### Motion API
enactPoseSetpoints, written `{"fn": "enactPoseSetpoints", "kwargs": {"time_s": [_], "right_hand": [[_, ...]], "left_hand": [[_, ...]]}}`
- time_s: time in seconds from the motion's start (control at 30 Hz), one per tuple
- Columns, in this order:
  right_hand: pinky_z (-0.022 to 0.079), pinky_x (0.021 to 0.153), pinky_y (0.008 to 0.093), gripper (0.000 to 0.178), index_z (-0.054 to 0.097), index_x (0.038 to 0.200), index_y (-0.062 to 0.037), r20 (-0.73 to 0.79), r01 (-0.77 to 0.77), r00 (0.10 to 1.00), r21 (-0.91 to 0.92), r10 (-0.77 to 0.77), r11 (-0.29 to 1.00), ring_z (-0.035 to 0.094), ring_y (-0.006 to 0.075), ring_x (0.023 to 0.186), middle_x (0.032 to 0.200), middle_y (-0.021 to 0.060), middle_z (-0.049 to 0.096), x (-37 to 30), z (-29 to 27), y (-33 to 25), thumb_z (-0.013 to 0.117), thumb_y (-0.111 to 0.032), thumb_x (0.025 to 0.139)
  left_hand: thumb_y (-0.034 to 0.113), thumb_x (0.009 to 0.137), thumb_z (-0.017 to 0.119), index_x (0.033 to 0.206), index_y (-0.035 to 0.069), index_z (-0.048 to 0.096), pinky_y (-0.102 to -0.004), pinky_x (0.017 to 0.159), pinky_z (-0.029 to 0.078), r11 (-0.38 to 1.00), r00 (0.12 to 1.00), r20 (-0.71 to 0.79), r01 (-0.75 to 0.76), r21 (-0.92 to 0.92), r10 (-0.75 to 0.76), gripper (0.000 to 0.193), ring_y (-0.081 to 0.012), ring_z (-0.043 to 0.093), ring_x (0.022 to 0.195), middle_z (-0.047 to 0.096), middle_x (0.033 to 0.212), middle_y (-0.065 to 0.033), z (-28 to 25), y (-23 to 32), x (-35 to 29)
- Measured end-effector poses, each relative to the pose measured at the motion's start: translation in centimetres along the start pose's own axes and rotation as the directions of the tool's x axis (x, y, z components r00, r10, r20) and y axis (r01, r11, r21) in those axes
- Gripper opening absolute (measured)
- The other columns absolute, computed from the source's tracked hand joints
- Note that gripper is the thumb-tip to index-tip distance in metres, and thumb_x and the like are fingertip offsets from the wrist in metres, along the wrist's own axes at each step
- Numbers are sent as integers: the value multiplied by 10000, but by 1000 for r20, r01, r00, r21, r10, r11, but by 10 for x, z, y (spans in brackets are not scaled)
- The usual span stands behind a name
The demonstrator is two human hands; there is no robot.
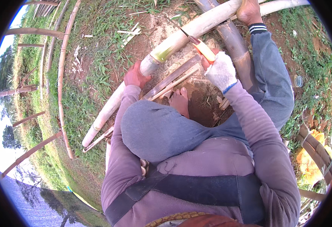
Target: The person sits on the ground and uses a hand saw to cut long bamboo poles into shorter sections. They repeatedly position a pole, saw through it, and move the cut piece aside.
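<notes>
A long pale bamboo pole (173,43) slants from the lower left to the upper right in front of me. My left hand (137,75), bare, is closed around it just below a greenish joint. My right hand (219,68), in a white knit glove with a blue cuff edge, grips the yellow and red handle of a hand saw (203,50). The saw's narrow dark blade lies across the pole, pointing up and left; its teeth are too small to see. One of my bare feet (248,13) is against the pole's upper right part.
A thicker, darker bamboo pole (236,49) lies beneath the pale one. Split bamboo strips (175,77) rest near my other foot (179,101). Pale sawdust and offcuts (130,34) lie on soil and grass. A bamboo fence (62,75) stands left; a clear jar (297,81) sits right.
</notes>
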State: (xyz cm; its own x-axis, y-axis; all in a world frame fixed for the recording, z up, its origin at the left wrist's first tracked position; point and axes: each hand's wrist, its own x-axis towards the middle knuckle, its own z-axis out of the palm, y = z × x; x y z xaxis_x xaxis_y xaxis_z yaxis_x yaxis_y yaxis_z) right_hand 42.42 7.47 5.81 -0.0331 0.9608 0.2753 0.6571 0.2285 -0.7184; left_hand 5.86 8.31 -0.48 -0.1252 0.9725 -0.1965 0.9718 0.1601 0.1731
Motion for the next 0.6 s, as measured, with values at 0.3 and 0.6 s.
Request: {"fn": "enactPoseSetpoints", "kwargs": {"time_s": [0.3, 0.6], "right_hand": [[539, 605, 453, 135, 707, 1030, -41, 118, 27, 993, -60, -19, 998, 691, 356, 693, 820, 154, 657, -114, -81, 7, 758, -120, 934], [554, 650, 491, 232, 713, 1000, -7, 29, -33, 999, -22, 33, 999, 694, 424, 697, 754, 203, 678, -45, -28, -4, 765, -218, 921]], "left_hand": [[394, 683, 925, 1472, 192, 575, -510, 979, 588, 999, 1000, 6, 23, -24, -23, 887, -406, 730, 1145, 721, 1307, -180, 6, -1, -11], [362, 682, 921, 1433, 177, 593, -518, 969, 587, 1000, 999, -43, -12, -24, 11, 840, -399, 729, 1136, 731, 1287, -164, 1, 2, -8]]}}
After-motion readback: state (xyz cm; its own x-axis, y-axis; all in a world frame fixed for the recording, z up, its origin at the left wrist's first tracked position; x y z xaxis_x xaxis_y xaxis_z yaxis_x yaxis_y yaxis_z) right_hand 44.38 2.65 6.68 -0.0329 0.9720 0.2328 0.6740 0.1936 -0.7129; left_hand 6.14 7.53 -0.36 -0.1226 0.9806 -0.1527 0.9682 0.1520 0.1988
